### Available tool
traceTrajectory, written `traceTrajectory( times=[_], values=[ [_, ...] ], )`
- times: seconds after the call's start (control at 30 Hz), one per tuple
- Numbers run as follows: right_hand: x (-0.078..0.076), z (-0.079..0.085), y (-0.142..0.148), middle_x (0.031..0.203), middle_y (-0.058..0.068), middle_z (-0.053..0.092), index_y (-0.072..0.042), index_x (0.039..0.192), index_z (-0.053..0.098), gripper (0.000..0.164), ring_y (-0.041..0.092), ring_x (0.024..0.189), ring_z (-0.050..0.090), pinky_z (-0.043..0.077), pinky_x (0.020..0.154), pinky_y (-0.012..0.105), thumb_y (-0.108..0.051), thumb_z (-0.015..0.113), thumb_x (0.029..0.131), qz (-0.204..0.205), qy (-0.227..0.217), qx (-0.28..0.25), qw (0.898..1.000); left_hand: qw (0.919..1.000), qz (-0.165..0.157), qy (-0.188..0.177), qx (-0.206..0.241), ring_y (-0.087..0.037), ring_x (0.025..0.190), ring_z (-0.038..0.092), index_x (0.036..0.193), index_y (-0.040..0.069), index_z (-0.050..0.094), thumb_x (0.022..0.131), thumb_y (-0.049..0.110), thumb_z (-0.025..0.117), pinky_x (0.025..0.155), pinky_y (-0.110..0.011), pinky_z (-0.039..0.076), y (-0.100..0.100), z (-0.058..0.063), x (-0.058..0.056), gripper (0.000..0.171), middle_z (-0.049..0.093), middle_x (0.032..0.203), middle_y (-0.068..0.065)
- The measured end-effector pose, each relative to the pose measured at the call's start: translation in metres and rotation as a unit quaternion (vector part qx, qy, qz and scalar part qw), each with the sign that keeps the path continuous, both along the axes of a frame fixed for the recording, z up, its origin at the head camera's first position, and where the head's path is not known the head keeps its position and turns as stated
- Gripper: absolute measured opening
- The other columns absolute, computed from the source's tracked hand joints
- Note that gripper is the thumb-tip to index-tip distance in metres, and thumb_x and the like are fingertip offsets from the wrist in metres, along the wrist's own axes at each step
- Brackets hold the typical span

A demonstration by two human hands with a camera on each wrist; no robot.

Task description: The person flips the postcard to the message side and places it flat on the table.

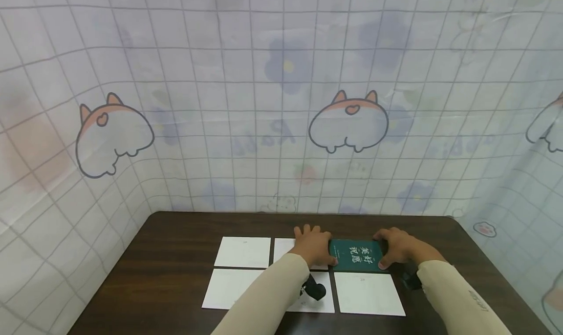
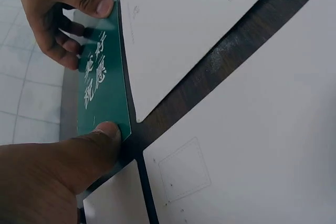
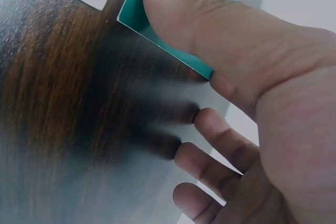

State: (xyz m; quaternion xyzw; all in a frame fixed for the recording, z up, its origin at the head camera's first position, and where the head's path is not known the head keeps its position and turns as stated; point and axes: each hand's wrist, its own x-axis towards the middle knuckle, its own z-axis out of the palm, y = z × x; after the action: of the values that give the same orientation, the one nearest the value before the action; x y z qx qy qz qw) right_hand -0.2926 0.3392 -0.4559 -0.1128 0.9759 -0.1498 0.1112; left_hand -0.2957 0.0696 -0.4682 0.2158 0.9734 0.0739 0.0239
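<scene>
A dark green postcard [image 1: 349,254] with white Chinese characters lies at the right end of the far row, its writing turned sideways. My left hand [image 1: 312,247] holds its left end, with the thumb on the near corner and the index finger by the far corner. The other left fingers spread over a white postcard [image 1: 280,247]. Around the right end curls my right hand [image 1: 400,247]. In the right wrist view its thumb [image 3: 168,3] presses on the green surface, an index fingertip shows at the edge, and the other fingers rest near the tabletop.
White postcards with dotted stamp boxes lie in two rows: one at far left [image 1: 243,252], others nearer [image 1: 230,287], including one below the green card [image 1: 369,294]. My left forearm covers part of the near row. Dark wooden tabletop [image 1: 145,276] surrounds them; a patterned curtain [image 1: 246,169] hangs behind.
</scene>
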Motion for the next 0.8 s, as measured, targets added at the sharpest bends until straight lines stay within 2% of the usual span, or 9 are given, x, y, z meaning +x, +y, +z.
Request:
traceTrajectory(
  times=[0.37,0.63,0.8],
  values=[
    [-0.002,0.001,-0.002,0.111,0.016,0.055,-0.001,0.127,0.056,0.076,0.032,0.096,0.052,0.048,0.087,0.058,-0.017,0.098,0.066,-0.013,-0.009,-0.019,1.000,0.9996,0.020,-0.019,0.008,-0.028,0.119,0.047,0.141,0.029,0.061,0.079,0.061,0.082,0.102,-0.055,0.030,0.001,-0.003,-0.002,0.073,0.058,0.130,-0.001],
    [-0.002,0.001,0.002,0.120,0.019,0.058,0.001,0.129,0.055,0.081,0.037,0.105,0.053,0.044,0.092,0.062,-0.021,0.099,0.065,-0.001,0.007,-0.040,0.999,0.9995,0.014,-0.002,0.028,-0.025,0.120,0.046,0.139,0.028,0.061,0.078,0.061,0.083,0.100,-0.051,0.031,-0.001,-0.009,-0.005,0.073,0.059,0.126,0.002],
    [0.000,-0.007,0.008,0.125,0.020,0.059,0.002,0.132,0.053,0.083,0.042,0.112,0.054,0.044,0.093,0.063,-0.024,0.098,0.067,0.010,0.015,-0.057,0.998,0.9990,0.000,0.016,0.042,-0.024,0.125,0.044,0.137,0.025,0.061,0.077,0.059,0.085,0.102,-0.051,0.029,-0.001,-0.013,-0.005,0.073,0.062,0.125,0.003]
  ],
)
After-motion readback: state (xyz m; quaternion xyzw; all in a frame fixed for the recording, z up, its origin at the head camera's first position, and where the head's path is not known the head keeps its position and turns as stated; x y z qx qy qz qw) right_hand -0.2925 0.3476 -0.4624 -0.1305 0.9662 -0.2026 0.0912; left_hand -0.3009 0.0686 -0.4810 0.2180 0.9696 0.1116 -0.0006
